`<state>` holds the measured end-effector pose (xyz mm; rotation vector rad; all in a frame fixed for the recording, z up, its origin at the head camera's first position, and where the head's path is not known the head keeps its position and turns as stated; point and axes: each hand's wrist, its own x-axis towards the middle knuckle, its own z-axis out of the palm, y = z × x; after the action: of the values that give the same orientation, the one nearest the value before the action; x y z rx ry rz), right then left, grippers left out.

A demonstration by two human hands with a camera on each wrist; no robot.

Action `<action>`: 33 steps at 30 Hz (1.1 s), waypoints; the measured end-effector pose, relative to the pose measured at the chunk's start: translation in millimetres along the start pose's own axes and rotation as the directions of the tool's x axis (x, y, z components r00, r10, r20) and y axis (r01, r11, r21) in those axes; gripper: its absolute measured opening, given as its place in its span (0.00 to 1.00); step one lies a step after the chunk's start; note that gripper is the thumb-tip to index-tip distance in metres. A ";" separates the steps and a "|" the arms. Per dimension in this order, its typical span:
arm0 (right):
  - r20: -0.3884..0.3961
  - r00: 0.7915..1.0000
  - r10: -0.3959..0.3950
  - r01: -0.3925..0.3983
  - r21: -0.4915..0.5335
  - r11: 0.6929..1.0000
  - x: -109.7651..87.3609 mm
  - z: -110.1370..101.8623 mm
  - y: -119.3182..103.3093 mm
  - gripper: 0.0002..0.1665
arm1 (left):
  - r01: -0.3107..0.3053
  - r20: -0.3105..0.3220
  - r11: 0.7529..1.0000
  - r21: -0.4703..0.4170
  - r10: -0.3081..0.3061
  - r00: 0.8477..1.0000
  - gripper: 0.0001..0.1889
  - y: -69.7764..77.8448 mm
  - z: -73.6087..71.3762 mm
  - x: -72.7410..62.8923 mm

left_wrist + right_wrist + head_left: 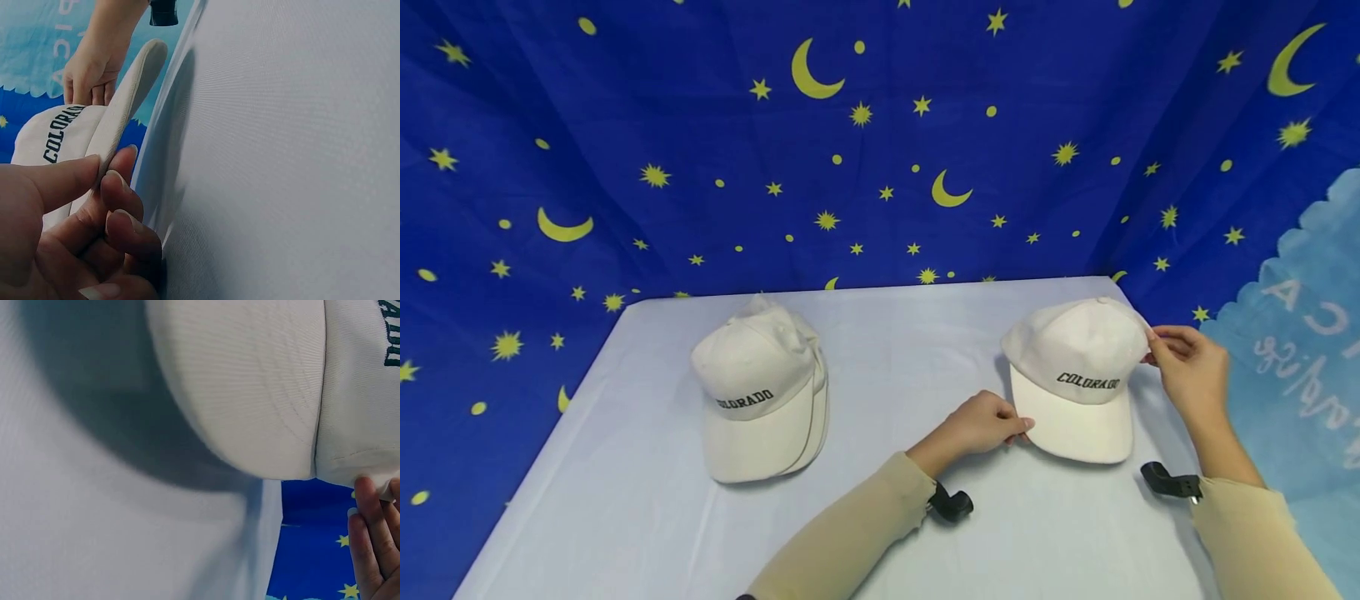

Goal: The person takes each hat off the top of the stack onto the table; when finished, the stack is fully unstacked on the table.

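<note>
A white baseball cap (1078, 358) lettered COLORADO is at the right side of the table, its brim toward me. My left hand (987, 423) pinches the left edge of its brim (122, 106) between thumb and fingers, close over the tabletop. At the cap's right side, my right hand (1195, 375) grips the rear edge of the crown; in the right wrist view its fingers (370, 519) are at the crown's lower edge. To the left, a stack of matching white caps (760, 392) sits nested, brims also facing me.
The caps are over a table with a white cloth (887, 350). Behind hangs a blue curtain (880, 133) with yellow moons and stars. A light blue cloth (1307, 333) with white lettering hangs at the right. Each wrist carries a black camera mount (951, 504).
</note>
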<state>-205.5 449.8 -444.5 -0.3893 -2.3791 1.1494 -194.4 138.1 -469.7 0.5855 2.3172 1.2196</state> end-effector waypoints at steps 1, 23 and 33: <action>0.002 1.000 0.002 -0.002 -0.003 1.000 0.0 -0.1 1.6 0.21 | 0.011 -0.005 1.000 0.013 -0.011 1.000 0.21 0.9 0.8 0.0; 0.006 0.999 -0.054 0.053 0.053 0.997 3.1 2.3 18.4 0.17 | 0.164 -0.074 0.964 0.210 -0.151 0.986 0.23 12.5 10.2 6.7; 0.012 0.999 -0.046 0.046 0.038 0.998 3.2 2.9 21.0 0.17 | 0.165 -0.053 0.963 0.212 -0.158 0.986 0.22 13.3 9.2 8.7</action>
<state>-208.7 462.1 -461.8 -0.3140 -2.3610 1.1778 -194.1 155.9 -464.8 0.4381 2.4925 0.9181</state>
